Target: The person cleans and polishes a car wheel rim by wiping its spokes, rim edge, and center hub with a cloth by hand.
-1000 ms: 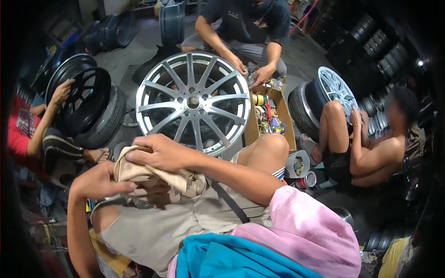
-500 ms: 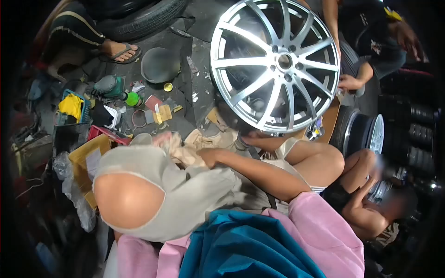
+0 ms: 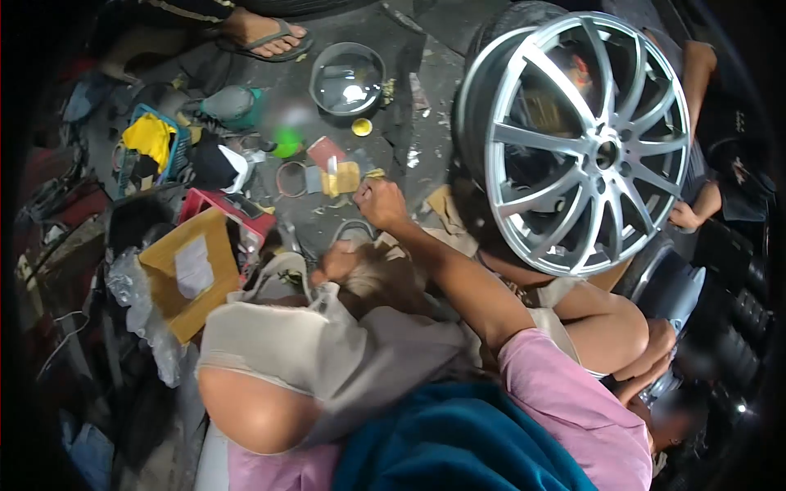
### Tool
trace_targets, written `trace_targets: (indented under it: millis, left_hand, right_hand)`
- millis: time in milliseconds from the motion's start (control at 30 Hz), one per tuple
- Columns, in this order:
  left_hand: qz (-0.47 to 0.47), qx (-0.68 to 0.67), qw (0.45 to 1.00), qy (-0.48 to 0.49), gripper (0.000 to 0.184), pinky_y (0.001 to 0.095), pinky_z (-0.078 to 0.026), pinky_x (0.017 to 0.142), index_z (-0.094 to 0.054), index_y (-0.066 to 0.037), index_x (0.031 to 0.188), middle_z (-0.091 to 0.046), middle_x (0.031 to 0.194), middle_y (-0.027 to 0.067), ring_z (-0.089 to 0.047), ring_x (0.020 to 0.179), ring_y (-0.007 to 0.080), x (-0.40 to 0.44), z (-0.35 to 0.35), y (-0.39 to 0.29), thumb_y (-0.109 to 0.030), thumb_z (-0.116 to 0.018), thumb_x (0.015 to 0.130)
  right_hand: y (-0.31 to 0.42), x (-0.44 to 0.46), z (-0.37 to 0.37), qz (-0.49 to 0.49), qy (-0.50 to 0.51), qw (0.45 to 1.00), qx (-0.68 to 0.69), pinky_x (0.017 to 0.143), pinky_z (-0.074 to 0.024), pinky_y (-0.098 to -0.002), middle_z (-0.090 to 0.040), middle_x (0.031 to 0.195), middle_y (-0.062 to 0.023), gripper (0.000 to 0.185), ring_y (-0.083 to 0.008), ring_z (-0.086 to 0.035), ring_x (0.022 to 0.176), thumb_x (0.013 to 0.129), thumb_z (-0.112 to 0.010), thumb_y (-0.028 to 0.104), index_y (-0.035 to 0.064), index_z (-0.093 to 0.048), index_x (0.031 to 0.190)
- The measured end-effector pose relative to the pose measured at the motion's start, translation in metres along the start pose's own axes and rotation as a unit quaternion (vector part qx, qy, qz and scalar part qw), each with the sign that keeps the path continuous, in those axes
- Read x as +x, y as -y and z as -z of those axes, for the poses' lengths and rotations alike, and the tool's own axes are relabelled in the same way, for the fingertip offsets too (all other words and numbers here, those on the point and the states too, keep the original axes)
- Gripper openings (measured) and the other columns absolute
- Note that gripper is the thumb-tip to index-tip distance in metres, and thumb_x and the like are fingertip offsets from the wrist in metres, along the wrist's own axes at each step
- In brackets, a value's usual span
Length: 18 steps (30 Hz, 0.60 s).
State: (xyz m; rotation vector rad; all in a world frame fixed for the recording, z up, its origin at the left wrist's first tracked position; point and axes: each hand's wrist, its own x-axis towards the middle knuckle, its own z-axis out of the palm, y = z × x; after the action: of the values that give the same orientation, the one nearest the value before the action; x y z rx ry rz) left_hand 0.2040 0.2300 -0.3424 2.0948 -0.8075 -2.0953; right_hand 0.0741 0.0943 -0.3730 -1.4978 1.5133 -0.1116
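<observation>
My right hand (image 3: 381, 204) is stretched forward over the floor, its fingers curled beside a yellow pad (image 3: 341, 178). A small yellowish bit shows at its fingertips, too small to name. Below it, a blurred patch of skin lies beside a sandal (image 3: 356, 229); I cannot tell whether it is my left hand or a foot. Beige cloth (image 3: 446, 237) lies below and to the right of my right hand. A reddish flat piece (image 3: 325, 152) and a ring (image 3: 291, 179) are left of the pad. The silver multi-spoke wheel (image 3: 606, 154) stands tilted at the right.
A round bowl of liquid (image 3: 347, 79), a small yellow lid (image 3: 362, 127) and a green-topped item (image 3: 287, 142) stand ahead. At left are a blue basket (image 3: 182, 147) with yellow cloth, a red box (image 3: 201, 202) and cardboard (image 3: 205, 307). Co-workers sit around; one's hand (image 3: 686, 216) is by the wheel.
The view has swung left and down, so the wheel appears further right. My right hand has left the beige cloth and reached forward. The cloth, earlier held in both hands, is now lower down.
</observation>
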Motion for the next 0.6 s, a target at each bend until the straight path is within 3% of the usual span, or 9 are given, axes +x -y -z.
trace_targets:
  millis: [67,133,167,233,267,333,367,433,600]
  left_hand:
    - [0.005,0.012,1.000,0.006,0.036,0.0338,-0.052,0.089,-0.073,-0.003,0.111,-0.076,0.105,0.0086,-0.069,0.096,0.0192,0.009,-0.002,-0.006,-0.036,-0.066,0.101]
    - [0.010,0.025,1.000,0.010,0.036,0.0344,-0.052,0.090,-0.074,-0.003,0.111,-0.076,0.106,0.0087,-0.069,0.096,0.0195,0.017,-0.002,-0.008,-0.037,-0.066,0.101]
    - [0.014,0.029,0.999,0.009,0.037,0.0346,-0.052,0.090,-0.074,-0.003,0.110,-0.076,0.106,0.0088,-0.069,0.096,0.0196,0.017,0.000,-0.006,-0.038,-0.066,0.101]
    - [-0.001,0.034,0.999,0.005,0.038,0.0351,-0.052,0.089,-0.074,-0.002,0.109,-0.076,0.104,0.0090,-0.069,0.095,0.0196,0.028,-0.001,-0.004,-0.038,-0.066,0.101]
    - [-0.016,0.033,0.999,0.009,0.038,0.0353,-0.052,0.088,-0.074,-0.002,0.108,-0.076,0.103,0.0092,-0.068,0.094,0.0196,0.037,-0.003,-0.004,-0.039,-0.066,0.101]
    - [-0.047,0.023,0.998,0.025,0.039,0.0357,-0.052,0.087,-0.074,-0.001,0.107,-0.075,0.102,0.0095,-0.068,0.092,0.0196,0.055,-0.012,-0.007,-0.039,-0.066,0.101]
    - [-0.054,0.021,0.998,0.030,0.040,0.0359,-0.051,0.086,-0.074,-0.001,0.106,-0.075,0.101,0.0096,-0.067,0.092,0.0196,0.059,-0.014,-0.006,-0.039,-0.066,0.100]
    - [-0.062,0.023,0.997,0.032,0.041,0.0364,-0.051,0.085,-0.074,0.000,0.105,-0.075,0.099,0.0099,-0.067,0.090,0.0196,0.063,-0.014,-0.006,-0.040,-0.066,0.100]
    - [-0.086,0.025,0.996,0.028,0.043,0.0374,-0.051,0.082,-0.074,0.001,0.102,-0.075,0.095,0.0106,-0.065,0.086,0.0196,0.061,-0.010,-0.004,-0.041,-0.066,0.100]
  right_hand:
    - [0.016,0.009,-0.015,0.025,-0.022,0.999,-0.009,0.084,-0.0581,-0.0499,-0.074,0.094,-0.0196,0.021,-0.0412,-0.073,0.093,0.086,-0.076,0.028,0.0076,-0.073,0.092]
    - [0.037,0.020,-0.031,0.103,-0.107,0.988,-0.044,0.080,-0.0584,-0.0505,-0.072,0.097,-0.0223,0.028,-0.0428,-0.072,0.090,0.087,-0.077,0.029,0.0029,-0.072,0.095]
    - [0.048,0.027,-0.034,0.070,-0.059,0.990,-0.104,0.077,-0.0590,-0.0499,-0.072,0.097,-0.0218,0.030,-0.0405,-0.073,0.086,0.089,-0.075,0.029,0.0007,-0.071,0.096]
    - [0.055,0.040,-0.049,0.046,-0.086,0.986,-0.133,0.074,-0.0597,-0.0482,-0.074,0.097,-0.0193,0.023,-0.0358,-0.074,0.086,0.089,-0.073,0.025,0.0029,-0.072,0.095]
    - [0.051,0.047,-0.046,0.038,0.039,0.987,-0.154,0.077,-0.0605,-0.0450,-0.075,0.100,-0.0162,0.017,-0.0330,-0.074,0.089,0.090,-0.069,0.020,0.0049,-0.074,0.098]
    - [0.022,0.059,-0.079,0.092,-0.070,0.970,-0.214,0.081,-0.0599,-0.0476,-0.073,0.102,-0.0218,0.024,-0.0391,-0.073,0.086,0.083,-0.072,0.013,-0.0006,-0.068,0.102]
    - [0.015,0.064,-0.096,0.067,-0.117,0.977,-0.162,0.085,-0.0591,-0.0483,-0.072,0.103,-0.0243,0.031,-0.0404,-0.072,0.092,0.082,-0.070,0.010,-0.0024,-0.066,0.109]
    - [0.036,0.050,-0.070,0.013,-0.052,0.993,-0.102,0.089,-0.0580,-0.0498,-0.070,0.106,-0.0273,0.037,-0.0437,-0.071,0.097,0.083,-0.069,0.010,-0.0045,-0.061,0.116]
    - [0.039,0.026,-0.030,0.017,-0.106,0.994,0.004,0.088,-0.0559,-0.0534,-0.067,0.107,-0.0294,0.033,-0.0483,-0.068,0.099,0.087,-0.067,0.011,-0.0048,-0.056,0.113]
